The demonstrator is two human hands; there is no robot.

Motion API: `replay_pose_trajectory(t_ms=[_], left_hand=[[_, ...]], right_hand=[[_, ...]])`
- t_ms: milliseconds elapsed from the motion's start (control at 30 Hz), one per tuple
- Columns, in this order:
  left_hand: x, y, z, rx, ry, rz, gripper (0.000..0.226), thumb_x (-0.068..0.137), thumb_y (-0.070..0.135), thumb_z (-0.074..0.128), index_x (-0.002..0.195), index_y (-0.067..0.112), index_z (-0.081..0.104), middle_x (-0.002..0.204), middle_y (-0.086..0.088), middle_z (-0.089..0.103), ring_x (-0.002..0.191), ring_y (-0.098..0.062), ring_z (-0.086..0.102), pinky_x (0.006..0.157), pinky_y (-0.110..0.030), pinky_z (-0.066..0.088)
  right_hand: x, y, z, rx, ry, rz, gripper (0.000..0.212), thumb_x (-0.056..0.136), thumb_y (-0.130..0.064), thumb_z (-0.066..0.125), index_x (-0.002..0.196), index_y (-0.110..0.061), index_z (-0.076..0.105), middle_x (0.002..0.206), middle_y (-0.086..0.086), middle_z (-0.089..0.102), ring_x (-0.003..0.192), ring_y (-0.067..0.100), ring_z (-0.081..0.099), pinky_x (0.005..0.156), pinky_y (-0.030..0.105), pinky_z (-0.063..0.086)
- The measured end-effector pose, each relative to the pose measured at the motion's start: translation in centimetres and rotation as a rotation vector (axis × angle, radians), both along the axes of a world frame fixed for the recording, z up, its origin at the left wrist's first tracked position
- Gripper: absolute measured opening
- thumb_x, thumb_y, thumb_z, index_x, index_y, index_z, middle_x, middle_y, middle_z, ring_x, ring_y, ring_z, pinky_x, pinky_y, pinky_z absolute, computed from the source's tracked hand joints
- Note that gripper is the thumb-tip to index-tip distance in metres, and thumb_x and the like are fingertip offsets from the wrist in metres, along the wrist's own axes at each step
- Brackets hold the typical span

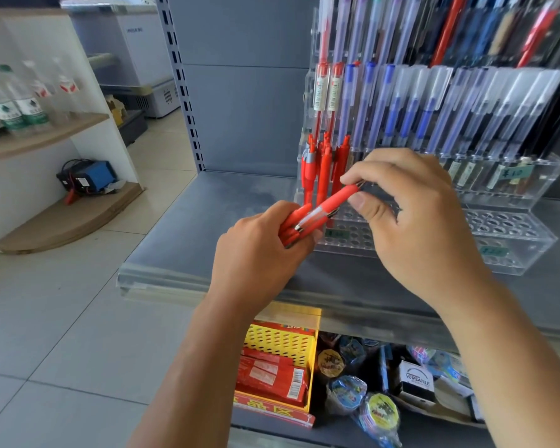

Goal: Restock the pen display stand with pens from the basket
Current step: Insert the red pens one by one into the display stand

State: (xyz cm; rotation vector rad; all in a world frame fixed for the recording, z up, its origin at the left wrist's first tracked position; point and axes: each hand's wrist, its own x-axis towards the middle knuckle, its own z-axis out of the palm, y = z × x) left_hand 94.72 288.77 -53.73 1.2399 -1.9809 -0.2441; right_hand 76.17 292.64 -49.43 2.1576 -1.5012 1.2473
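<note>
Looking down on the grey shelf [207, 221], I see the clear pen display stand [514, 240] on it, with standing red pens [324, 169] in its left holes. Just before it, the left hand [256, 253] curls its fingers round a bunch of red pens [296, 227]. The right hand [424, 221] pinches a single red pen [333, 202] near its tip, between thumb and forefinger, its far end lying on the bunch.

Your pens [333, 202] are red with clear bands. The stand [514, 223] is clear, its rows red, blue and frosted. The shelf [233, 202] is grey.
</note>
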Motion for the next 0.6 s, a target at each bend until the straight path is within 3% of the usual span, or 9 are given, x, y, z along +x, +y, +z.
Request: replay_pose_trajectory(t_ms=[133, 300, 467, 600], left_hand=[[-0.1, 0.0, 0.1, 0.006, -0.019, 0.004, 0.027, 0.086, 0.058, 0.062, 0.1, 0.035, 0.06, 0.071, 0.016, 0.061, 0.061, -0.007, 0.057, 0.058, -0.032, 0.051], [-0.1, 0.1, -0.1, -0.035, -0.002, -0.003, 0.019, 0.086, 0.05, 0.058, 0.09, 0.031, 0.059, 0.065, 0.013, 0.058, 0.057, -0.012, 0.053, 0.054, -0.034, 0.047], [-0.1, 0.2, 0.0, -0.032, -0.029, 0.001, 0.019, 0.087, 0.041, 0.063, 0.08, 0.034, 0.047, 0.058, 0.017, 0.047, 0.052, -0.009, 0.047, 0.051, -0.024, 0.031], [-0.1, 0.2, -0.1, -0.039, -0.055, 0.004, 0.017, 0.088, 0.044, 0.063, 0.083, 0.035, 0.049, 0.06, 0.02, 0.048, 0.053, -0.007, 0.047, 0.051, -0.019, 0.029]], right_hand=[[1.0, 0.6, 0.1, -0.003, 0.089, -0.024, 0.027, 0.094, -0.02, 0.06, 0.119, -0.019, 0.07, 0.121, -0.002, 0.063, 0.118, 0.025, 0.052, 0.104, 0.041, 0.031], [2.9, 1.0, -0.5, 0.009, 0.227, -0.011, 0.026, 0.092, -0.031, 0.063, 0.117, -0.03, 0.071, 0.136, -0.007, 0.059, 0.128, 0.021, 0.049, 0.103, 0.046, 0.023], [3.0, 0.4, -1.5, -0.022, 0.246, -0.023, 0.017, 0.092, -0.027, 0.063, 0.104, -0.028, 0.075, 0.122, -0.008, 0.067, 0.118, 0.021, 0.058, 0.099, 0.047, 0.026], [2.8, 0.4, -1.4, 0.032, 0.274, -0.033, 0.019, 0.092, -0.025, 0.065, 0.11, -0.028, 0.071, 0.118, -0.01, 0.067, 0.111, 0.023, 0.058, 0.096, 0.043, 0.024]])
